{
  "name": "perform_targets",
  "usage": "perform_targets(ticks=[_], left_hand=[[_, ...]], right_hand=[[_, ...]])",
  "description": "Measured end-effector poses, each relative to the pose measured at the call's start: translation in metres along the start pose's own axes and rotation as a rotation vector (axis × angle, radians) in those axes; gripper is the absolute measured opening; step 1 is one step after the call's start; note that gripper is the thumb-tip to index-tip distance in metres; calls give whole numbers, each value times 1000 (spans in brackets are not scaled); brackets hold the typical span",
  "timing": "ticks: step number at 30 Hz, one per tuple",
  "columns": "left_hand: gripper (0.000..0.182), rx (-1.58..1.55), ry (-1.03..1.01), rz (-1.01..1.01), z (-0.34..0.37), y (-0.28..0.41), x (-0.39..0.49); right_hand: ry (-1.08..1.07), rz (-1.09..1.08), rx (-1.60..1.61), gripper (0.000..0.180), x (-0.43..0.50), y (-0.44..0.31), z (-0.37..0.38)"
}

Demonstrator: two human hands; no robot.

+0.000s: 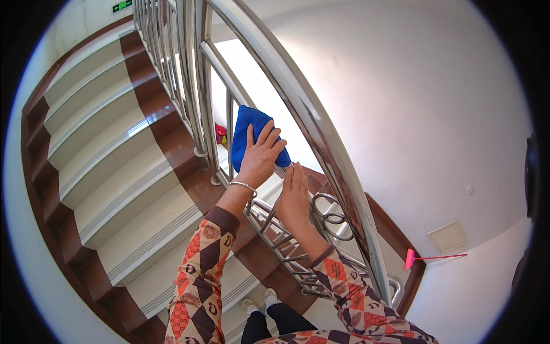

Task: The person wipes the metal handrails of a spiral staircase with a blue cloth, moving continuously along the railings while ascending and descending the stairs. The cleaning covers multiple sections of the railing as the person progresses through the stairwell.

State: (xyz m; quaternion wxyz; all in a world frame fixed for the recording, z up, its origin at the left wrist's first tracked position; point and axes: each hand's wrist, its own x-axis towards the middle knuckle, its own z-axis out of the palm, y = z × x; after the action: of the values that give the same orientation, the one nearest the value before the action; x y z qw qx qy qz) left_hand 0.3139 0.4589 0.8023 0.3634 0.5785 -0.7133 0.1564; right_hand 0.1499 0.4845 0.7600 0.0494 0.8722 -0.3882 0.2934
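My left hand [260,155] lies over a folded blue cloth [245,139], fingers spread, holding it against the metal mid rail [230,75] of a stair railing. The cloth hides the part of the rail beneath it. Just below, my right hand [295,195] is at the same rail, its fingers straight and close together; whether they grip the rail is hidden. Above and to the right of both hands runs the wide polished handrail [316,116]. Metal rings [333,218] fill the railing beside my right wrist.
Pale stair treads [142,206] with brown edging descend on the left. My feet [260,299] stand on a step at the bottom. Beyond the railing, a pink broom-like tool [409,259] leans by the wall. Something red and yellow [220,134] shows behind the bars.
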Motion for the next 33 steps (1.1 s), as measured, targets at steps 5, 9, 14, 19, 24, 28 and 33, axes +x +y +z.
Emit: perform_targets(ticks=[5,9,14,19,24,28,33], left_hand=[[42,-65,-5,6,15,22,-13],[35,-39,-46,107,-4,14,-11],[39,22,-35,74,-27,6,22],[53,-56,108,-42,-28,-12,19],[75,-272,205,-160,-8,9,-22],[79,-481,230,-342,1,42,-59],[76,-948,217,-709,9,88,-116]], right_hand=[[-7,19,-110,65,-20,3,-10],[23,3,-16,65,-17,-5,-20],[53,-9,-44,90,-11,11,-21],[-2,-16,2,93,6,-5,-17],[-103,-22,141,87,0,-7,-31],[-220,-63,233,78,-22,10,-68],[-383,-147,277,65,-32,10,-107]])
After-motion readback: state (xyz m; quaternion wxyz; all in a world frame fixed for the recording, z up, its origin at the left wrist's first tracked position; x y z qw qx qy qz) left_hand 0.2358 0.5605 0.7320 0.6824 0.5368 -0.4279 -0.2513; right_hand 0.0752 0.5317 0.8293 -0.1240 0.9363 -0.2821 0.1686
